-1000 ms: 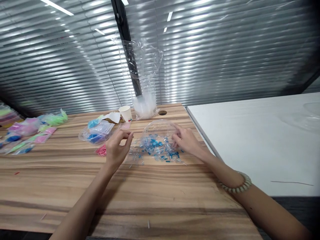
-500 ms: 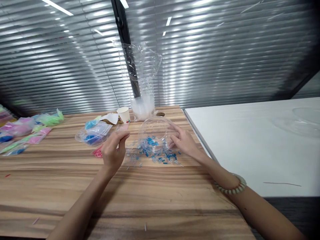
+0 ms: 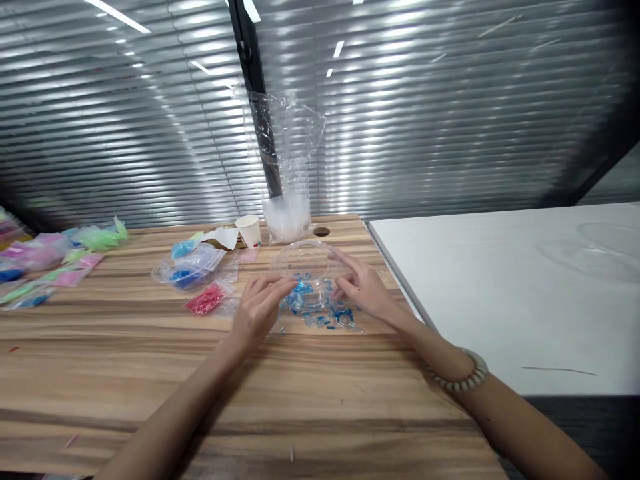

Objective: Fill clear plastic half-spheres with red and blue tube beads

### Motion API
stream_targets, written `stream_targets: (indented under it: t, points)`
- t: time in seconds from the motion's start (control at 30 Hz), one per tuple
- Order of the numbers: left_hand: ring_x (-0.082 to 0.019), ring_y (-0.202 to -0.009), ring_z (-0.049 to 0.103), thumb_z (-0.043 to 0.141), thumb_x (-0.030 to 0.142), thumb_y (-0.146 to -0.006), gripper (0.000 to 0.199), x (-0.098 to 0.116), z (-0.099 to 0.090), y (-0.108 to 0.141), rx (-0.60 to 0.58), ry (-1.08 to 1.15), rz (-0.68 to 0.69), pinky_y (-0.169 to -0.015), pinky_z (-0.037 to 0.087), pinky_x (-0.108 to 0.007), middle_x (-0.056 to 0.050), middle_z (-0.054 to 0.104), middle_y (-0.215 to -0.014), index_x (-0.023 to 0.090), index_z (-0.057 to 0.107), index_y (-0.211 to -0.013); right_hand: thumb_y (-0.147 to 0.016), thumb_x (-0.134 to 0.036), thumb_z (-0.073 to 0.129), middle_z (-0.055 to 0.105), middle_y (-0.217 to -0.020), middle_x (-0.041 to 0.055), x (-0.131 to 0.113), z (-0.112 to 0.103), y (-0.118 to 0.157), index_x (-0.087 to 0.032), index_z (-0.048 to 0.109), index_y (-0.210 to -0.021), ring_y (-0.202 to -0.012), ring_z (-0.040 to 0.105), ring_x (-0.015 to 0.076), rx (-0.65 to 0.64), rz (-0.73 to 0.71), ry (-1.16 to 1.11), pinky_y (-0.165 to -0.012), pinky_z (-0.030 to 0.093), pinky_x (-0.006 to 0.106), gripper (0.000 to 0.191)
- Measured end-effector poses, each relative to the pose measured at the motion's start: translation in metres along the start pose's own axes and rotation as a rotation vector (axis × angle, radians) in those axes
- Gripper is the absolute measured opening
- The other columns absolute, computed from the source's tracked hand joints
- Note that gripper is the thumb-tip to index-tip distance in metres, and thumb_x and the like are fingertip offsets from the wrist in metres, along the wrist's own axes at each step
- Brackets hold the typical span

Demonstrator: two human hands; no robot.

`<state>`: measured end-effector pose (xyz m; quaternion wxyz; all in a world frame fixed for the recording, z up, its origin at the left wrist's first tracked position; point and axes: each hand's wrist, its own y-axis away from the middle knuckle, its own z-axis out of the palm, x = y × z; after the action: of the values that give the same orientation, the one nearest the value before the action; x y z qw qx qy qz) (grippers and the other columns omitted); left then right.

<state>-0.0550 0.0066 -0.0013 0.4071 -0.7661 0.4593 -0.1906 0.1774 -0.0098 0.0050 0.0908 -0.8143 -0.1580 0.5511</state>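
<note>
A clear plastic bowl (image 3: 307, 244) stands tilted on the wooden table, its opening turned towards me. Short blue and clear tube pieces (image 3: 327, 321) lie inside it and scattered just in front. My right hand (image 3: 367, 288), with a beaded bracelet on the wrist, has its fingers on the bowl's right rim and holds it there. At the bowl's left front is my left hand (image 3: 260, 308), fingers stretched out over the edge and the blue pieces. Nothing shows in it; whether the fingertips touch the bowl I cannot tell.
A packet of red pieces (image 3: 206, 299) lies left of my left hand. Behind it are bags with blue contents (image 3: 187, 273), a paper cup (image 3: 249, 231) and stacked clear bowls in plastic (image 3: 287, 217). A white table (image 3: 480, 293) adjoins at right; colourful bags (image 3: 47, 257) lie far left.
My left hand has moved right to the bowl and its fingers have gone from curled to stretched out. The bowl has tipped slightly; my right hand stays on its rim.
</note>
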Motion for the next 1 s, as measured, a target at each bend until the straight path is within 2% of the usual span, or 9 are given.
stream_targets:
  t: [0.13, 0.27, 0.43, 0.7, 0.83, 1.0]
  points:
    - [-0.017, -0.097, 0.059, 0.038, 0.003, -0.09, 0.043, 0.0052, 0.0019, -0.0005, -0.118, -0.013, 0.047, -0.085, 0.043, -0.035, -0.008, 0.069, -0.106, 0.021, 0.049, -0.127, -0.072, -0.008, 0.041, 0.053, -0.132, 0.0132, 0.0006, 0.0007, 0.0001, -0.018, 0.036, -0.141, -0.055, 0.065, 0.009, 0.001, 0.003, 0.006, -0.056, 0.056, 0.024, 0.07]
    - [-0.018, -0.096, 0.057, 0.035, 0.002, -0.089, 0.047, 0.0094, 0.0044, -0.001, -0.211, -0.027, 0.054, -0.084, 0.047, -0.035, -0.01, 0.066, -0.103, 0.018, 0.044, -0.132, -0.073, -0.008, 0.041, 0.052, -0.134, 0.0099, 0.0029, 0.0017, -0.0002, -0.021, 0.038, -0.14, -0.055, 0.065, 0.0081, 0.001, -0.003, 0.026, -0.058, 0.056, 0.024, 0.069]
    - [-0.018, -0.1, 0.057, 0.033, -0.001, -0.085, 0.052, 0.008, 0.0061, 0.0006, -0.304, -0.053, 0.071, -0.089, 0.048, -0.038, -0.01, 0.065, -0.101, 0.019, 0.044, -0.132, -0.073, -0.008, 0.043, 0.058, -0.127, 0.0056, 0.0058, 0.0013, -0.0004, -0.024, 0.036, -0.141, -0.056, 0.065, 0.0085, 0.0, 0.006, 0.053, -0.063, 0.057, 0.026, 0.071]
    - [-0.02, -0.109, 0.055, 0.033, -0.004, -0.082, 0.054, 0.0052, -0.0001, 0.0001, -0.379, -0.046, 0.128, -0.096, 0.045, -0.042, -0.01, 0.066, -0.107, 0.016, 0.044, -0.132, -0.076, -0.01, 0.043, 0.056, -0.13, 0.0073, 0.0052, 0.0025, 0.0012, -0.023, 0.036, -0.141, -0.057, 0.066, 0.0097, -0.036, 0.011, 0.034, -0.06, 0.057, 0.025, 0.067]
    - [-0.022, -0.117, 0.051, 0.035, -0.005, -0.08, 0.058, 0.0058, -0.0024, -0.0012, -0.476, -0.062, 0.13, -0.097, 0.043, -0.043, -0.01, 0.064, -0.115, 0.016, 0.043, -0.133, -0.075, -0.008, 0.042, 0.056, -0.13, 0.0049, 0.004, 0.0043, 0.002, -0.024, 0.035, -0.142, -0.059, 0.067, 0.0096, -0.068, 0.04, 0.001, -0.058, 0.057, 0.023, 0.069]
    - [-0.021, -0.116, 0.052, 0.037, -0.003, -0.082, 0.051, 0.0088, -0.0019, -0.0026, -0.593, -0.05, 0.173, -0.099, 0.042, -0.041, -0.012, 0.062, -0.12, 0.013, 0.048, -0.129, -0.074, -0.008, 0.043, 0.054, -0.133, 0.006, 0.0045, 0.0027, 0.0008, -0.024, 0.036, -0.141, -0.057, 0.067, 0.0096, -0.061, 0.058, 0.024, -0.057, 0.056, 0.023, 0.07]
